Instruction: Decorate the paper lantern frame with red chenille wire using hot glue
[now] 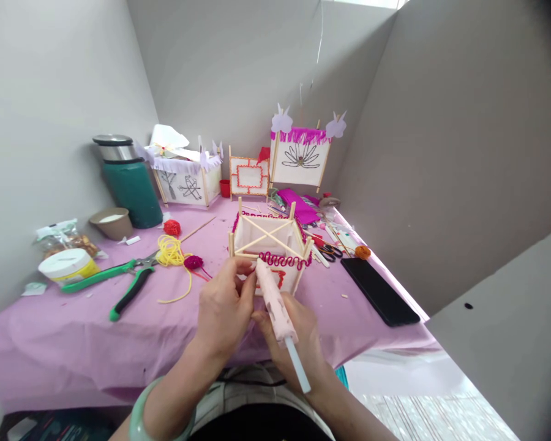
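1. Our left forearm (pixel 179 380) and pale green bangle (pixel 140 411) lie nearest the camera; beyond them, the stick frame (pixel 269 234) stands upright on the pink-covered surface (pixel 165 337).
2. Our right hand (pixel 305 334) has its grip wrapped round a pale glue gun (pixel 275 303), nozzle at the frame's front rim. Our left hand (pixel 223 300) bends its fingers there; we cannot tell whether its grip is closed on anything.
3. Wavy magenta trim (pixel 287 262) lines the side rims, the back and the front's right part; the front's left part looks bare.
4. Yellow yarn (pixel 169 250) lies left, a phone (pixel 379 291) right, a flower-marked panel (pixel 298 160) behind.
5. Hands and tool hide much of the front panel's red trim (pixel 281 278); the far clutter is hard to make out.
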